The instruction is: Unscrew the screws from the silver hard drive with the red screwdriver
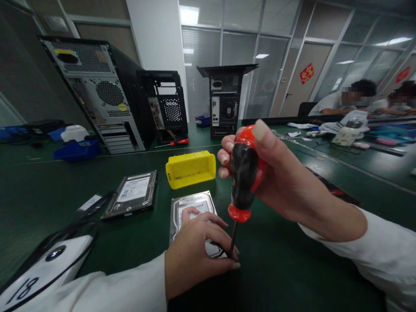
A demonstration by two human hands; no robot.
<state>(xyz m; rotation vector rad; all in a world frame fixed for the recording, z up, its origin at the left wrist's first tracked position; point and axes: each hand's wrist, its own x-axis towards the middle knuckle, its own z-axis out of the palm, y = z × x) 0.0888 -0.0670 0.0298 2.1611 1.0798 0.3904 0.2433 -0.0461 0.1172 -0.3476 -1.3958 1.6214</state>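
Observation:
My right hand is wrapped around the red and black handle of a screwdriver, its thumb up near the butt end. The shaft points down, slightly tilted, to the near right corner of a hard drive lying label up on the table. Over that drive lies my left hand, gripping it with bent fingers; its thumb and forefinger come together around the screwdriver's tip. What the tip touches is hidden by those fingers. A second hard drive lies to the left, apart from both hands.
Behind the drive stands a yellow bin. Computer cases line the back, with another screwdriver before them. A blue bin is at left, a white device marked 18 near left. Two people sit far right.

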